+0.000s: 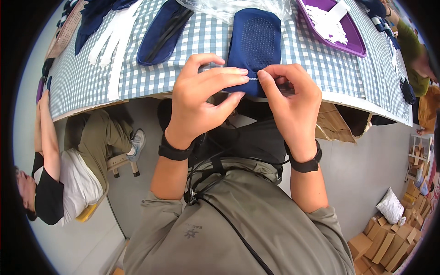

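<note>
A dark blue sock [255, 43] with a dotted grip sole lies on the blue-and-white checked tablecloth [183, 55], its near end at the table's edge. My left hand [204, 98] pinches that near end from the left, thumb and forefinger closed on the fabric. Just to the right, my right hand [291, 101] pinches the same end, and a thin white strand runs between the fingertips of both hands. Both wrists wear black bands.
Another dark blue sock [161, 32] and white paper strips [112, 39] lie to the left on the table. A purple tray [337, 25] with white strips sits at the right, clear plastic behind. One person sits at the left, another at the far right. Cardboard boxes [385, 243] are stacked on the floor.
</note>
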Demonstrator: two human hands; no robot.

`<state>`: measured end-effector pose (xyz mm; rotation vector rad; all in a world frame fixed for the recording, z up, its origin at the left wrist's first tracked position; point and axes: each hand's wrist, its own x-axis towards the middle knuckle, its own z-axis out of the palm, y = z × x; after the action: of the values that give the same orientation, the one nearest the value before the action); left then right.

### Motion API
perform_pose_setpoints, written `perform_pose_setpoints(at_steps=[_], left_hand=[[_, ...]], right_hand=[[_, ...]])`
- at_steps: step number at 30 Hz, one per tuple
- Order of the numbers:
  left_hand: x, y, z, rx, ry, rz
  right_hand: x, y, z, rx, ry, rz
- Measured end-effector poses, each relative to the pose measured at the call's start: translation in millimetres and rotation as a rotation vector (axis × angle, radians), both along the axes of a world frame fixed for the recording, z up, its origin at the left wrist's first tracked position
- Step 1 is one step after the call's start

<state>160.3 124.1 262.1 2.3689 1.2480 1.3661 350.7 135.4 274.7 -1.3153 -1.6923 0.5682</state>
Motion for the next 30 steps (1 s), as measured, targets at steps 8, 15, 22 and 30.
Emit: perform_pose_setpoints(at_steps=[8, 15, 22, 30], left_hand=[[3, -1, 2, -0.043, 0.011, 0.047], [14, -1, 5, -0.214, -0.214, 0.115], [18, 6, -2, -0.180, -0.264, 0.140], [24, 5, 2, -0.114, -0.202, 0.248]], right_hand=[[10, -5, -1, 0.298, -0.159, 0.185], [10, -3, -6, 0.295, -0.203, 0.158], [1, 2, -9, 0.305, -0.269, 0.047], [1, 9, -4, 0.269, -0.273, 0.014]])
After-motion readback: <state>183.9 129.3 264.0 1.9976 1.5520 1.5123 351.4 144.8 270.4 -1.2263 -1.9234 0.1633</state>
